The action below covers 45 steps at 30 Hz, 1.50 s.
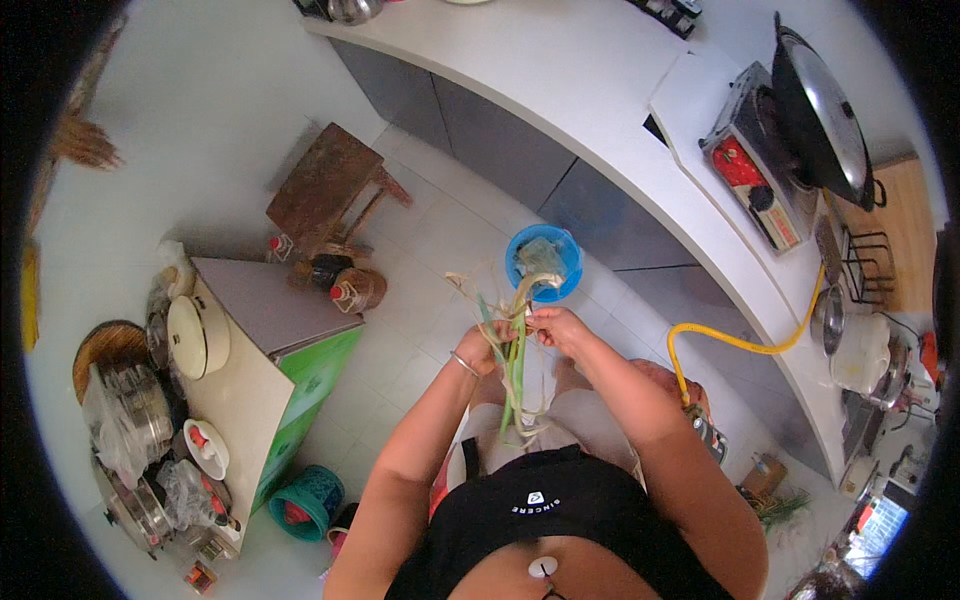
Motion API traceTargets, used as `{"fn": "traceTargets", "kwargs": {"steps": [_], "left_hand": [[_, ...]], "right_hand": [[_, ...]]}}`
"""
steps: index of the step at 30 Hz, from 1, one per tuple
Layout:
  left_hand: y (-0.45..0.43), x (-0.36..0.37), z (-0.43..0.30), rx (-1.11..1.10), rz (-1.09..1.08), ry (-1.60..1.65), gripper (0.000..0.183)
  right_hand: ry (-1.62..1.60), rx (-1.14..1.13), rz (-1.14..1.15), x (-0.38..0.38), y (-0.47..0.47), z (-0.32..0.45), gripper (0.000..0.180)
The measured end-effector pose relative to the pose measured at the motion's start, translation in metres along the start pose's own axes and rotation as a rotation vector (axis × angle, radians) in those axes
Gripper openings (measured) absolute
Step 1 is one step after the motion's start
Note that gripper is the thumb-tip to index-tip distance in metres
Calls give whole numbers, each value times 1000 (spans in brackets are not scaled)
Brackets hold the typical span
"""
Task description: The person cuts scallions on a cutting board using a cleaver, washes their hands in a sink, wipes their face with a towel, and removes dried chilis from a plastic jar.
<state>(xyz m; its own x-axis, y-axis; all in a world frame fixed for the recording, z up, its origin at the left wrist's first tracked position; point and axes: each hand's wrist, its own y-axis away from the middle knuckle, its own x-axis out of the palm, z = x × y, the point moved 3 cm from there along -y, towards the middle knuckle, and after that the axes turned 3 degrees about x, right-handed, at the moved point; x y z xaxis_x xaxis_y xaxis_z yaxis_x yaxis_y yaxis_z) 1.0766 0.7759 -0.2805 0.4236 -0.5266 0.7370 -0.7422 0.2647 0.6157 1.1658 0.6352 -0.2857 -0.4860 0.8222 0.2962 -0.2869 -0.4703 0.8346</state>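
Long green onions (517, 360) with dry, yellowed leaves hang between my two hands, in front of my lap. My left hand (480, 346), with a metal bangle at the wrist, is closed around the stalks. From the right, the fingertips of my right hand (551, 328) pinch part of the same bunch near its upper end. Just beyond the hands, a blue plastic bin (577, 262) stands on the tiled floor with a clear plastic bag (540, 257) inside; the bunch's pale upper end overlaps the bin's near rim in the view.
A yellow gas hose (720, 339) runs from the gas stove (757, 187) on the curved counter (585, 97) to a cylinder at my right. At left stand a wooden stool (326, 180), a large bottle (360, 291), a low cabinet (255, 375) bearing pots, and a teal bucket (300, 525).
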Motion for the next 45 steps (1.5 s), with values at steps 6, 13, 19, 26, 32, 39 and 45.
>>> {"fn": "traceTargets", "kwargs": {"steps": [6, 13, 19, 26, 32, 39, 45], "left_hand": [[-54, -51, 20, -47, -97, 229, 18], [-104, -79, 49, -75, -104, 391, 26], [-121, -52, 38, -12, -235, 290, 26], [-144, -74, 40, 125, -213, 139, 35], [-176, -88, 42, 384, -357, -707, 48], [-199, -94, 47, 442, -335, -1283, 38], [-193, -139, 60, 137, -363, -1053, 27]], "right_hand": [[1, -32, -173, -59, -84, -7, 10], [236, -241, -472, -121, -184, -18, 14], [154, -240, -679, -189, -241, -26, 10], [90, 59, -581, -213, -254, -28, 23], [-225, 330, -253, -170, -215, -22, 34], [14, 116, -218, -168, -220, -49, 22], [-164, 108, -199, -188, -224, -35, 20]]}}
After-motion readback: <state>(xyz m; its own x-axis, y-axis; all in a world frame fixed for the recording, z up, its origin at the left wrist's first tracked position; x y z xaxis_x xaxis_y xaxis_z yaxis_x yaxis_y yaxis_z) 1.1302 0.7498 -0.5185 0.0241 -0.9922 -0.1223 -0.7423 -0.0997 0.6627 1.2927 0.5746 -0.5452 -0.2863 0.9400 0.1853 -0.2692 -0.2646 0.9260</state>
